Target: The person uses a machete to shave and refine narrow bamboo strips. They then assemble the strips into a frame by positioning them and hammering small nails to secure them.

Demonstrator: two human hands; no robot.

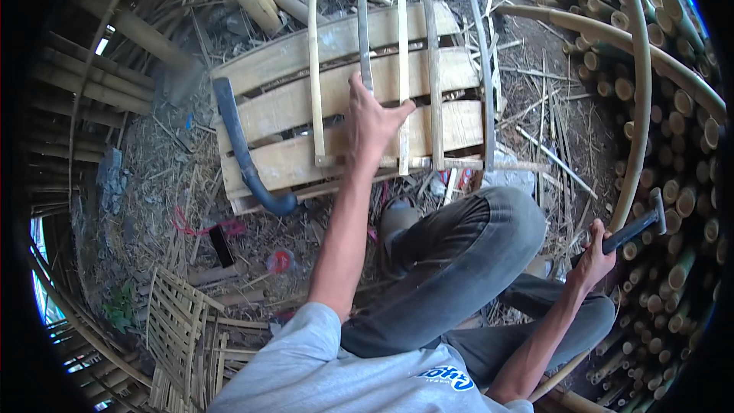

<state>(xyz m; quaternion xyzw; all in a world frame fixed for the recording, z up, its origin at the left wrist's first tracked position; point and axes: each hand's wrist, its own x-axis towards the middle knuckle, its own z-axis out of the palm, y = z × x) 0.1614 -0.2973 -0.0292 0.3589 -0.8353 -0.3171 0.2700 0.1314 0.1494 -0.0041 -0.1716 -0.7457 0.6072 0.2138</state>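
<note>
My left hand (375, 122) reaches over a frame of bamboo strips, thumb and index finger spread apart. The thumb touches a pale bamboo strip (401, 30), and the index finger lies beside a darker strip (362, 15); the other fingers are mostly hidden. Beneath the strips lies a low platform of wide pale slats (283, 99) with gaps between them. A dark machete-like blade (232, 111) with a hooked handle rests along its left side. Off to the right, my right hand (592, 258) is closed round the dark handle of a hammer (638, 231), its metal head pointing up and outward.
Cut bamboo poles (673, 122) are stacked at the right, with a long curved pole (638, 92) in front. At lower left are a woven bamboo panel (172, 321), a dark flat rectangular object (220, 246) and a red round item (280, 261). Shavings litter the ground.
</note>
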